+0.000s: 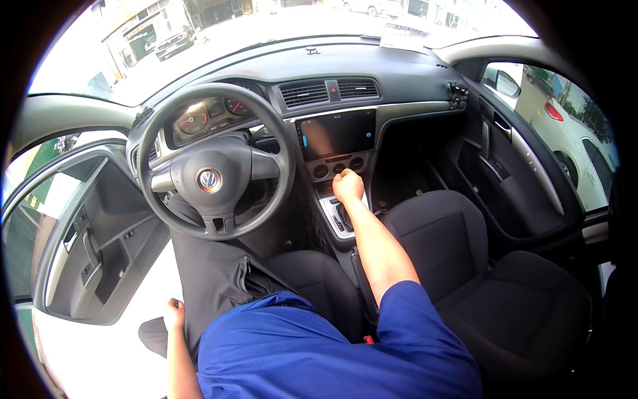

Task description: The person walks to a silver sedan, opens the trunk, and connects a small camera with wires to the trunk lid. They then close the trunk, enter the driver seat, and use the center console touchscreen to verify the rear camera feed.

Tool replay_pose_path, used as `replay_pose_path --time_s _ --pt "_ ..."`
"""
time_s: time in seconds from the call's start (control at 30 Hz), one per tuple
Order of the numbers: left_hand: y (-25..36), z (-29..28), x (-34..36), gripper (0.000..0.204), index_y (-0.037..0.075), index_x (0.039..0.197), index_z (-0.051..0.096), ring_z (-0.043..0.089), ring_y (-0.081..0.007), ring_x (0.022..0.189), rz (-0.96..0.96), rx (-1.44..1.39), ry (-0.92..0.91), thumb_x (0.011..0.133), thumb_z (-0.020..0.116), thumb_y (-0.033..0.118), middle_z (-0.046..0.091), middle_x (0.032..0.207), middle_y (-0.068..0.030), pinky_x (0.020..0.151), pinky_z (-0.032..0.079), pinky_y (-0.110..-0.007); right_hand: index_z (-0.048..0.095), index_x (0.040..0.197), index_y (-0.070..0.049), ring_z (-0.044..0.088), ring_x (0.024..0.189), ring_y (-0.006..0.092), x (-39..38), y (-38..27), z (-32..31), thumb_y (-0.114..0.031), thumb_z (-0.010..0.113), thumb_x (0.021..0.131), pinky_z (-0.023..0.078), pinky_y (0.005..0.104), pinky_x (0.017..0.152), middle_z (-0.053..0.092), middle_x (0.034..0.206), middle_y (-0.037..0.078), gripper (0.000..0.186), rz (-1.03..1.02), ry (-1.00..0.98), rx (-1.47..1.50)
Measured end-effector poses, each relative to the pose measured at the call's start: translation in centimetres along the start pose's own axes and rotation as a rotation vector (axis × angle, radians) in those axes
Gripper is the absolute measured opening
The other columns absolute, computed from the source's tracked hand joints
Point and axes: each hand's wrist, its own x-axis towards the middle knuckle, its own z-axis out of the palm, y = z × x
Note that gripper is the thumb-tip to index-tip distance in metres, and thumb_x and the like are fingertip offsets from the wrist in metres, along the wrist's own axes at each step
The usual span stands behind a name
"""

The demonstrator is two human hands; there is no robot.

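Black climate knobs (339,167) sit beneath the dashboard screen (335,135), where the right hand (349,186) curls close to the middle one, its grip impossible to tell, while the left hand (174,314) hangs half-curled beside the dark trouser leg (206,279), its hold likewise unclear.

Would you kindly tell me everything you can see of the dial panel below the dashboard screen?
The dial panel is a narrow silver-grey strip, apparently plastic, set into the console under the dark screen. It carries three round, dark knobs side by side, the row slanting slightly upward to the right in this view. Their markings are too small to make out. The person's right hand is at its lower edge, near the middle knob; whether the fingers touch that knob is unclear.
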Motion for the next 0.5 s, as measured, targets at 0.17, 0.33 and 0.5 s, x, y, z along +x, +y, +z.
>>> replay_pose_path --time_s 0.17,0.33,0.5 --pt "0.3 0.0 0.1 0.022 -0.003 0.093 0.073 0.075 -0.0403 0.082 -0.053 0.004 -0.037 0.096 0.068 0.018 0.075 0.086 -0.0234 0.079 0.058 -0.048 0.077 0.093 -0.003 0.076 0.096 0.0397 -1.9 1.3 -0.9 -0.029 0.071 0.097 0.058 0.0466 0.086 0.079 0.096 0.02 0.026 -0.026 0.062 0.117" --pt "-0.3 0.3 -0.1 0.021 -0.002 0.093 0.073 0.075 -0.041 0.083 -0.037 0.005 -0.023 0.095 0.069 0.019 0.076 0.087 -0.0234 0.08 0.058 -0.049 0.077 0.098 -0.005 0.076 0.099 0.0386 -3.2 1.7 -2.1 -0.024 0.074 0.096 0.059 0.047 0.088 0.079 0.098 0.019 0.019 -0.127 0.017 0.089" --pt "-0.5 0.4 0.2 0.021 -0.002 0.094 0.073 0.075 -0.0407 0.083 -0.031 0.008 -0.026 0.095 0.069 0.019 0.076 0.087 -0.0233 0.08 0.058 -0.049 0.081 0.096 -0.007 0.078 0.104 0.0336 -2.6 -0.1 -2.3 -0.016 0.078 0.087 0.062 0.0449 0.092 0.081 0.107 0.017 0.013 -0.405 -0.169 -0.664"
